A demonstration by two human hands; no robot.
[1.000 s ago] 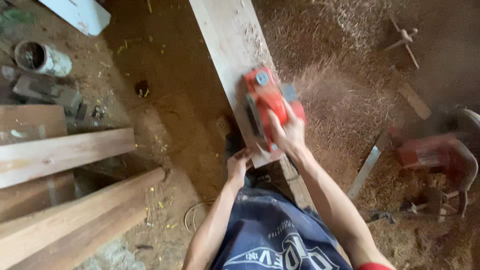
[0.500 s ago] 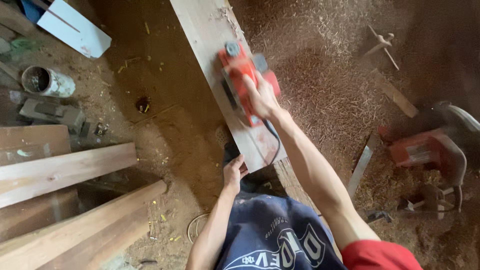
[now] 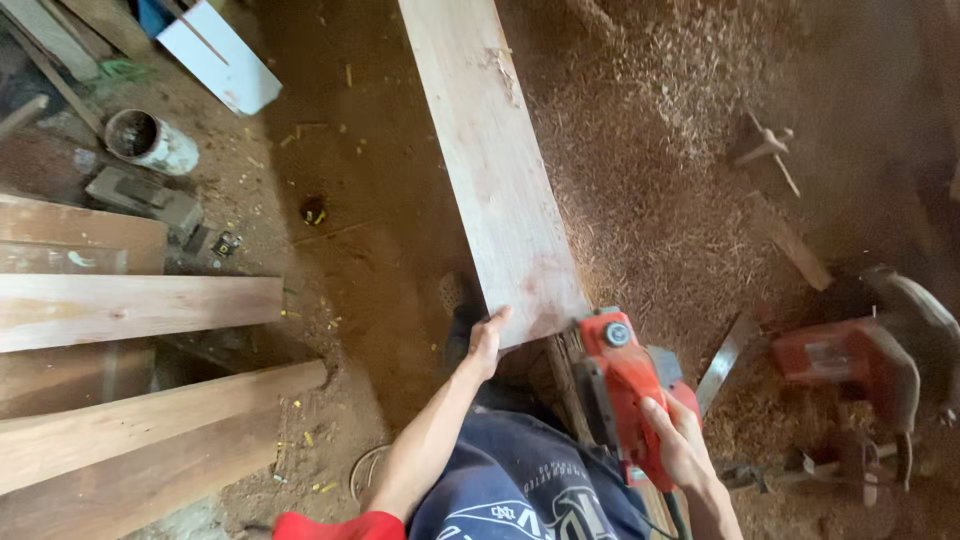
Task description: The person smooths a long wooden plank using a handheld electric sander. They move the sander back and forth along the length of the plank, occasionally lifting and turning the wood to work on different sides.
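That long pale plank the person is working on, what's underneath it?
Beneath the plank you can see only the dirt floor on one side and wood shavings on the other. At its near end, the left hand grips its edge. Whatever supports it is hidden.

A single head-worn camera looks steeply down from above the person's chest onto a sawdust-covered floor (image 3: pixel 380 250). It faces forward along a long plank (image 3: pixel 490 160) running from near centre to the far edge. The hands sit close below; the right border is dim, probably showing machinery.
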